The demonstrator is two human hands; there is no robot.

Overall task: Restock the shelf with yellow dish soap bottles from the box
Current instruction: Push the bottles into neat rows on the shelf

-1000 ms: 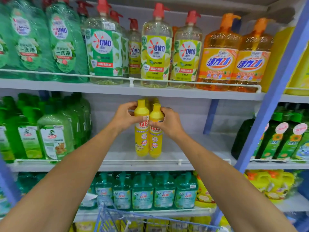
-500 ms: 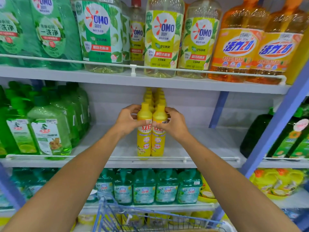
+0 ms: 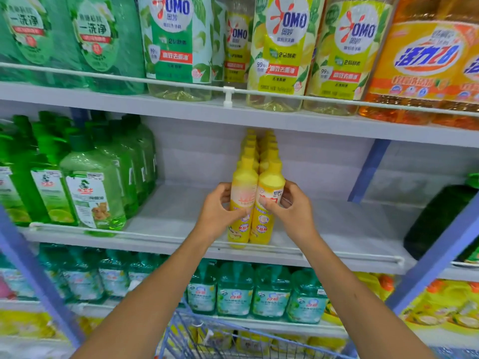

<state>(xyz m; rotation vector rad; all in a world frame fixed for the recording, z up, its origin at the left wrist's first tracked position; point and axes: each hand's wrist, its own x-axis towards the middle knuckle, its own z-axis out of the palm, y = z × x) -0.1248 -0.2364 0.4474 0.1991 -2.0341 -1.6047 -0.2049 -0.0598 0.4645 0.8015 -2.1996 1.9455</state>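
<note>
OMO labels point(image 3: 287, 24) above yellow dish soap bottles point(image 3: 245, 181)

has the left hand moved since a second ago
Yes: the left hand slid down the yellow dish soap bottle, nearer the shelf's front rail.

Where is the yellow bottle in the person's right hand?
In the head view, the yellow bottle stands at the front of the middle shelf, near its centre, gripped by the right hand, close beside a twin bottle in the left hand.
</note>
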